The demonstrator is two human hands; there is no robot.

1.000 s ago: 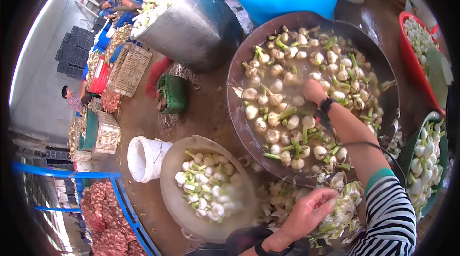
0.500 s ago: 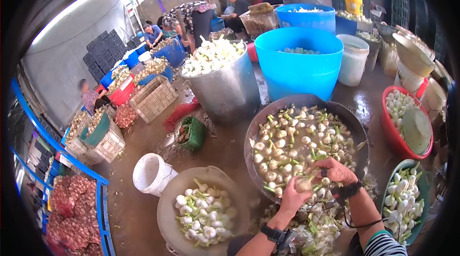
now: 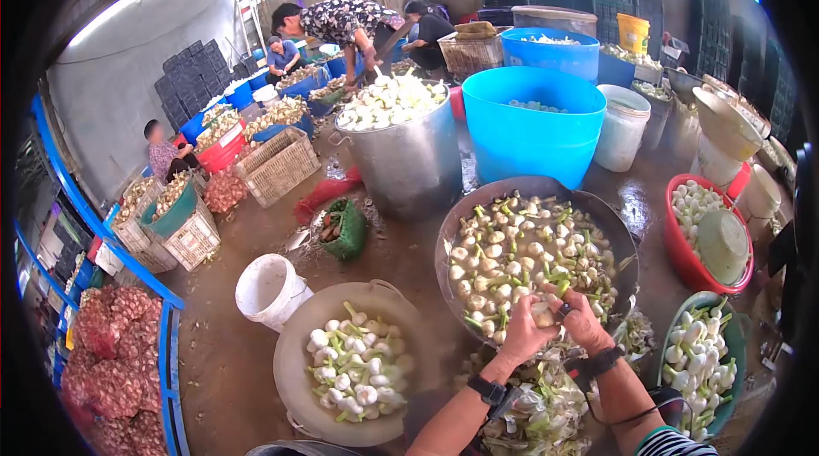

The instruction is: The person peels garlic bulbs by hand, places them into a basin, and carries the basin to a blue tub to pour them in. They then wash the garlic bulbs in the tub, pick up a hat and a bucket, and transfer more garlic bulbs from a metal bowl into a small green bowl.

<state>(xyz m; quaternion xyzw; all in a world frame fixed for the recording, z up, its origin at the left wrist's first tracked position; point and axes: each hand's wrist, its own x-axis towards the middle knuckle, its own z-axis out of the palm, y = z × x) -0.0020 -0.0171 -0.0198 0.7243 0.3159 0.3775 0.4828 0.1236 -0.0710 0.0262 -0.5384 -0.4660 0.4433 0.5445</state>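
Over the near rim of a wide dark pan (image 3: 446, 238), my left hand (image 3: 526, 330) is closed around a garlic bulb (image 3: 543, 313). My right hand (image 3: 585, 325) is closed against the same bulb from the right, its fingers at the bulb's side. A small dark item (image 3: 564, 309) shows at the right fingers; its kind is unclear. Garlic bulbs with green stems (image 3: 512, 234) lie in water in the pan. Below my hands is a heap of stripped garlic skins (image 3: 537, 405). Peeled white garlic (image 3: 363, 362) fills part of a pale basin (image 3: 299, 405) at the left.
A white bucket (image 3: 271, 290) stands beside the basin. Behind are a metal pot (image 3: 405, 162) heaped with garlic and a blue tub (image 3: 533, 136). At right sit a red basin (image 3: 674, 238) and a green basin (image 3: 735, 345). Blue railing (image 3: 175, 362) borders the left; people work farther back.
Both hands, still together at the bulb, have shifted slightly left in view. The camera view has tilted and shifted a little. A bending person at the back now shows head and arms.
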